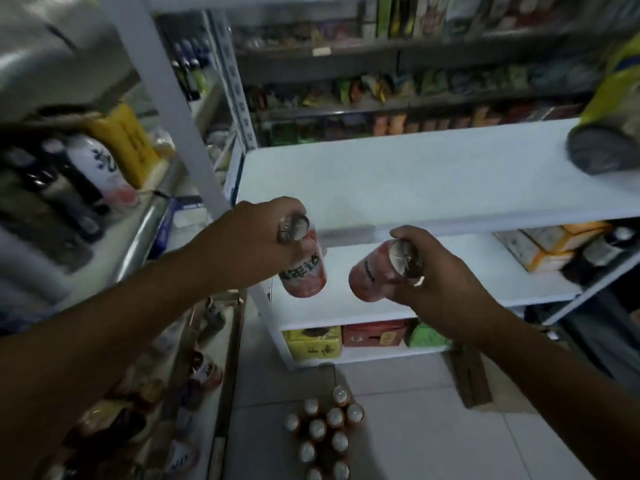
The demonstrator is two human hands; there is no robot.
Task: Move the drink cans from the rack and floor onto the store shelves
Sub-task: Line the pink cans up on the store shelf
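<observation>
On the far left, a metal rack holds rack cans, blurred and partly hidden by an arm. The person's left hand curls its fingers around the top of an orange-and-white can, which hangs nearly upright in front of the white shelf unit's middle shelf. Below, a cluster of floor cans stands upright on the tiled floor. The right hand grips the top end of a second can, tilted with its base pointing left, near the first can but apart from it. The bottom shelf carries yellow, red and green cartons. At the far right, boxes sit on the middle shelf.
</observation>
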